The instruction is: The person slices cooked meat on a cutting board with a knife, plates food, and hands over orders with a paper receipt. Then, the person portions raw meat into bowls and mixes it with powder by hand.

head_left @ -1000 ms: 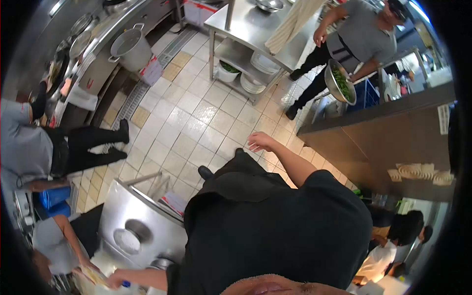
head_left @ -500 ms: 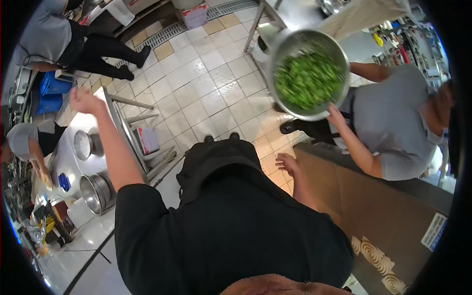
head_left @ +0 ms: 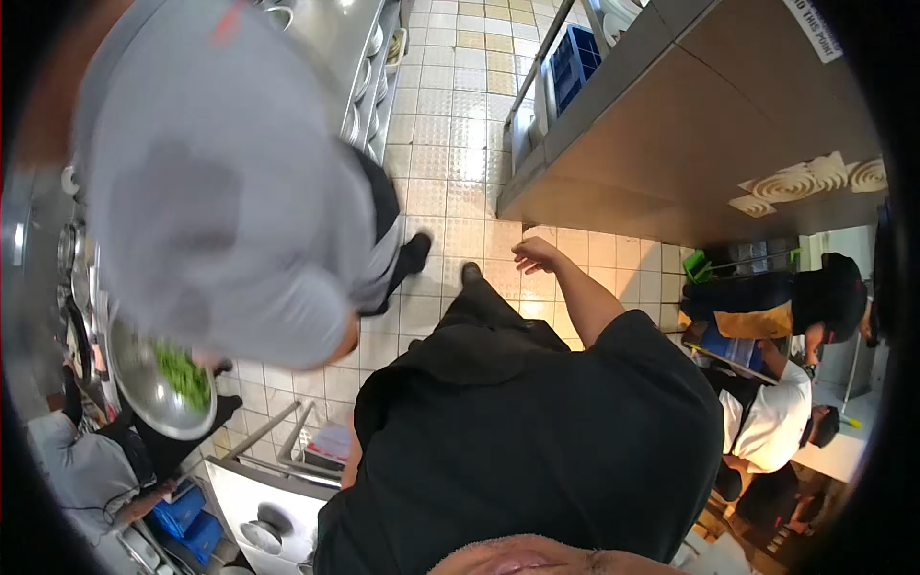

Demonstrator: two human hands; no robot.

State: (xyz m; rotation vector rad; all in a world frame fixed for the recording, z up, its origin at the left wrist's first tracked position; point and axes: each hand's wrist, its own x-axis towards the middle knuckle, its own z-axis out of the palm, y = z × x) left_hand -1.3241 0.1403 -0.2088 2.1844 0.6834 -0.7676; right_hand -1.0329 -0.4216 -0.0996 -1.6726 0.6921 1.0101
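My right hand (head_left: 537, 256) hangs in the air over the tiled floor, near the corner of the brown wall panel. Its fingers are loosely bent and apart, and nothing is in it. Of my left arm only a strip of forearm (head_left: 352, 458) shows beside my black shirt; the hand itself is hidden. To the left, a co-worker in a grey shirt (head_left: 230, 192) carries a large steel bowl (head_left: 134, 369) of green leaves (head_left: 182, 377), apart from my hands.
A steel table (head_left: 230, 479) with a small metal bowl stands at lower left. Behind it another person (head_left: 91, 470) is near blue containers (head_left: 182, 522). The brown wall (head_left: 652, 163) juts in at right. Several people (head_left: 776, 412) stand farther right. Shelves of dishes (head_left: 369, 86) line the far aisle.
My view has turned right, and the aisle now lies ahead. The co-worker with the bowl has passed from my right to my left. My raised left hand has gone out of sight.
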